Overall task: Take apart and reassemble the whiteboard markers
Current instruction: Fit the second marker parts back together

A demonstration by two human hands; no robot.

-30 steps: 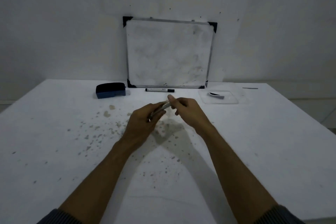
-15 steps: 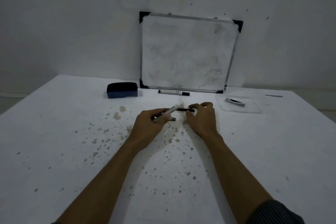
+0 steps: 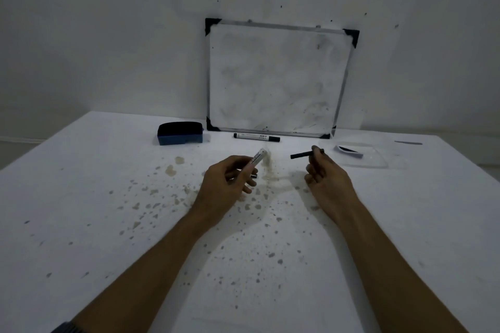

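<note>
Bare forearms; dark ribbed cuff (image 3: 63, 327) (left arm only).

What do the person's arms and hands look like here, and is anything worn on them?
Both forearms are bare from wrist to near the elbow. The left hand and right hand have no gloves, and no rings or watch show. A dark ribbed sleeve cuff, pushed up, shows at the left elbow. The right arm's sleeve is out of frame.

Marker barrel (image 3: 253, 166): lower end is hidden inside the left hand (image 3: 226, 184).
Barrel print: too blurred to be read.
Forearms: cut off by the bottom edge.
</note>
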